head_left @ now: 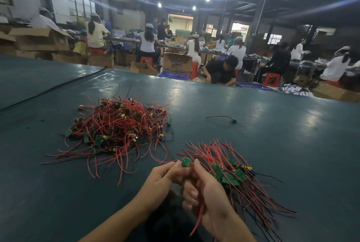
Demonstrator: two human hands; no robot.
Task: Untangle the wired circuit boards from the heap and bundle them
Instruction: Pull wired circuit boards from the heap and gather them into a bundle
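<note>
Circuit board [186, 161], lower edge behind fingers [176, 166]

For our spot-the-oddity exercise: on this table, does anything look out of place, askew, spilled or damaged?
Yes: one stray wired part lies alone on the table, right of the heap and beyond the bundle, joined to neither. The left hand and right hand hold one board. Nothing looks spilled or damaged.

Our left hand [161, 179] pinches the circuit board [186, 161] from its left. Our right hand [206, 193], just right of the board, raises a forefinger beside it, its other fingers curled round wires [199, 216].
</note>
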